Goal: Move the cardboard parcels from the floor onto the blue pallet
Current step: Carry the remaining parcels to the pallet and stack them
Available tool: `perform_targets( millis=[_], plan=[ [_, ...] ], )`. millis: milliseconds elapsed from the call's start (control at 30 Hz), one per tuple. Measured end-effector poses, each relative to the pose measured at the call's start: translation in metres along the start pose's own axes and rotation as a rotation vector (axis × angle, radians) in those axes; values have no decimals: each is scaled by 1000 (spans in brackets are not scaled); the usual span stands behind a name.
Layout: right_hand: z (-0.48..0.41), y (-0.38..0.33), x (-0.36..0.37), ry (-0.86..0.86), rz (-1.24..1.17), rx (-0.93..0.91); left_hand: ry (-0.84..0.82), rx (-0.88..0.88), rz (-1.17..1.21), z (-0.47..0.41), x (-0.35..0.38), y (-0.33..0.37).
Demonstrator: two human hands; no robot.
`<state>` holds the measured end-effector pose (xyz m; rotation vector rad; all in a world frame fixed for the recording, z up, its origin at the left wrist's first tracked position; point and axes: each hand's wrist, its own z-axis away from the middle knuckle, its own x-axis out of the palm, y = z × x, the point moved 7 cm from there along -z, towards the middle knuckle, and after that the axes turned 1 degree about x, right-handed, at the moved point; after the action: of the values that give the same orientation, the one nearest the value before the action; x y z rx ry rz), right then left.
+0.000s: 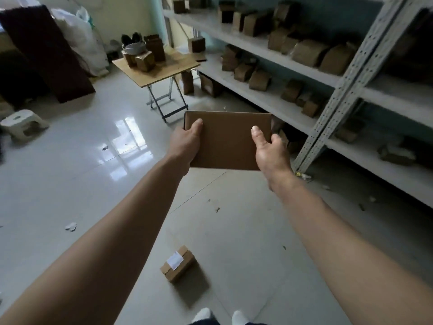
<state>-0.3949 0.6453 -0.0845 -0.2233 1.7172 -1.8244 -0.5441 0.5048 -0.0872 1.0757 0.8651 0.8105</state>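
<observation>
Held parcel (228, 141): I have 1 flat brown cardboard parcel in the air between both hands, well above the floor (70, 174). Its broad plain face is turned up toward my camera.
Long axis: it runs left to right, roughly level, with 1 short edge toward each hand.
Left hand (185, 143): clamped on the left short edge, thumb on the top face, fingers hidden underneath.
Right hand (269, 148): wrapped round the right short edge, thumb pressed on the top face, fingers curled over the far side.
Floor parcel (178, 263): 1 smaller parcel lies flat on the tiles between my forearms, white label up. Its long axis slants from near-left to far-right.
Surroundings: a desk (164, 69) carrying more parcels stands further back. A rack (349, 76) of parcels lines the right.
</observation>
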Motion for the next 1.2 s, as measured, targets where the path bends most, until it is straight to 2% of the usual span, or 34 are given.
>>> perform_targets(
  millis=[233,400,667,833,1200],
  plan=[
    [22,11,-91,372,-115,109,-284,121,-139,5,95,43],
    [77,44,-170,673,-139,213,-566,209,-238,60,189,50],
    [220,116,-303,1171,-281,350,-1021,356,-457,239,339,27],
    [319,162,-370,1436,-322,456,-1264,428,-515,371,404,0],
    [491,230,-457,1800,-392,492,-1653,498,-613,601,470,-64]
  ],
)
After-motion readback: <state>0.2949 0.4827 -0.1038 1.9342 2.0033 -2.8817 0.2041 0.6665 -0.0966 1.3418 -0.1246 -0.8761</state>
